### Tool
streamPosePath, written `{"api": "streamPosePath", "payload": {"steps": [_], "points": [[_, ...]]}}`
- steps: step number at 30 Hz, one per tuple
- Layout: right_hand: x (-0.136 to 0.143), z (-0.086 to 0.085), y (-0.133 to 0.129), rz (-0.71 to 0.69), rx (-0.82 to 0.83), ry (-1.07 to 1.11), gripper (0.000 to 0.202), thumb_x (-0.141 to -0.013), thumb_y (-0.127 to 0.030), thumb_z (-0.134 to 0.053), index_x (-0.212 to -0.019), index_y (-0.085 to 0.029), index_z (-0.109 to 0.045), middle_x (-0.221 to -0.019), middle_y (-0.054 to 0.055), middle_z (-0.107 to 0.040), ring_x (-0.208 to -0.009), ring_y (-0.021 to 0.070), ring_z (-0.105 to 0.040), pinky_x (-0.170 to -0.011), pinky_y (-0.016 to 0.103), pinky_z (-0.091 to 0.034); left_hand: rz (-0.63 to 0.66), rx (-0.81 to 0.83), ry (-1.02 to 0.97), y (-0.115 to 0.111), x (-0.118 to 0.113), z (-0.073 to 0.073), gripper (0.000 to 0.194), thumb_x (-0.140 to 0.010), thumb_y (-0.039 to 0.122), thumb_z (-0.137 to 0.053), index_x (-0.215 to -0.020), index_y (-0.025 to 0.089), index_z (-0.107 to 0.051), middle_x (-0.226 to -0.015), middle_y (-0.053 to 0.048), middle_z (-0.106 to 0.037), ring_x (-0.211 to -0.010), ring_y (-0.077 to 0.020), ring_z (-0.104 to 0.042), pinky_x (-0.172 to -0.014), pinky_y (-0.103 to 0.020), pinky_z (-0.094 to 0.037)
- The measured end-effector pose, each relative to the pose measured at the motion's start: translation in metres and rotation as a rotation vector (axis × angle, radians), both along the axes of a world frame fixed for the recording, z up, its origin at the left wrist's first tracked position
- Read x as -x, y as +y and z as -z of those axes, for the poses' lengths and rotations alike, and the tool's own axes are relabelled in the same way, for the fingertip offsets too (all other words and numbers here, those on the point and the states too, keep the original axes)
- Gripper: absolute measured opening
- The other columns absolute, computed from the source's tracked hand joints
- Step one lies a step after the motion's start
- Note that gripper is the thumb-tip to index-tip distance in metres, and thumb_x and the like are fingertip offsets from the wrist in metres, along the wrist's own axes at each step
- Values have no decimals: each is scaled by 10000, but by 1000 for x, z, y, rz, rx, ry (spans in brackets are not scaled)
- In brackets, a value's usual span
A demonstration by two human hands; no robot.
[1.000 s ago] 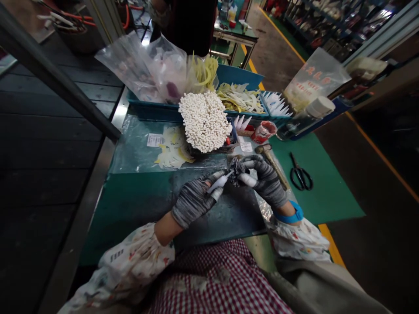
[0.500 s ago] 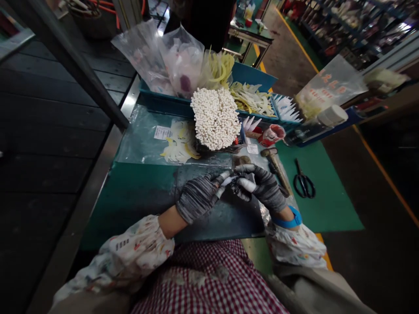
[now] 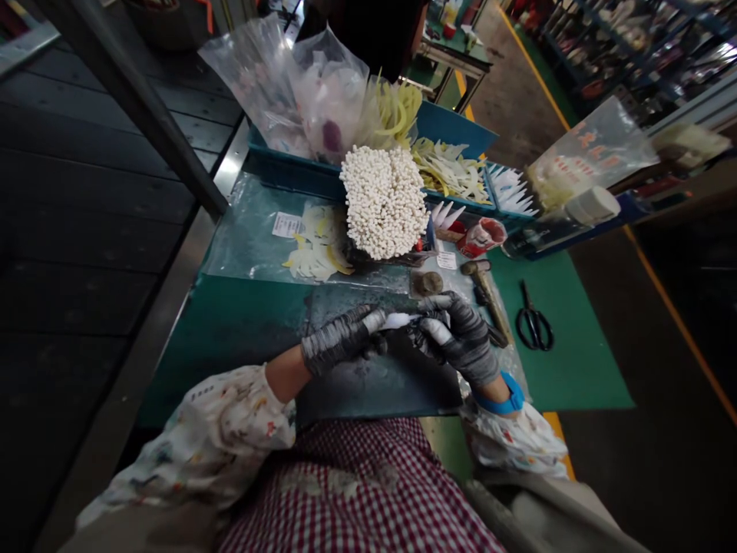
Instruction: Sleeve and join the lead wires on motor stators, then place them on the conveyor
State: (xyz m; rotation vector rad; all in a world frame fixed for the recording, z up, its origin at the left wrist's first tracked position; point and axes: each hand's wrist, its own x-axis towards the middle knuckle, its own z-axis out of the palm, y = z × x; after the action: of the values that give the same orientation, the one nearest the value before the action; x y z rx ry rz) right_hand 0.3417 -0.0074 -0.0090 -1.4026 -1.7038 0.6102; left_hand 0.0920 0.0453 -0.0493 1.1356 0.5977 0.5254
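A small white petal-like piece [image 3: 398, 320] lies level between my hands, over the dark mat. The gloved fingertips of my left hand [image 3: 344, 338] are closed on its left end. My right hand [image 3: 465, 338], in a matching grey glove with white-wrapped fingertips, pinches the right end; something dark among these fingers is too small to name. Just beyond the hands sits a brown lump [image 3: 429, 284]. Further back stands a thick bundle of white-tipped stems [image 3: 383, 203]. Pale yellow-white petals [image 3: 316, 257] are spread on clear plastic to its left.
A hammer-like tool [image 3: 489, 299] and black scissors [image 3: 534, 326] lie to the right. Behind them are a red can [image 3: 481, 236] and a clear bottle [image 3: 561, 219] with a white cap. Blue trays [image 3: 293, 175] hold petals and plastic bags [image 3: 328, 92]. A metal post [image 3: 155, 115] slants at left.
My left hand has moved left, away from my right hand, so more of the white piece shows between them. My right hand stays nearly in place. The view has shifted slightly.
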Motion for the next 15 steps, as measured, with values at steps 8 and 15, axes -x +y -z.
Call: {"api": "streamPosePath", "payload": {"steps": [8,15], "points": [[2,1,-4,12,-102,-116,146,-981,-305,-732,-1125,-290,-754,-997,26,-838,-864,244,-780,-800,399,-663,-362,-422,94,-11,-27,17,285,-915,369,-834,-1161,241,-772,-1231,-99,-813,-1168,-304,-761,-1183,-536,-594],[4,-4,-13,0,-179,-183,152,-990,-295,-744,-1142,-294,-731,-990,23,-825,-864,237,-778,-778,382,-653,-26,-426,130,3,-11,-3,258,-1032,405,-702,-1214,237,-776,-1217,-57,-846,-1171,-282,-784,-1154,-462,-606]]}}
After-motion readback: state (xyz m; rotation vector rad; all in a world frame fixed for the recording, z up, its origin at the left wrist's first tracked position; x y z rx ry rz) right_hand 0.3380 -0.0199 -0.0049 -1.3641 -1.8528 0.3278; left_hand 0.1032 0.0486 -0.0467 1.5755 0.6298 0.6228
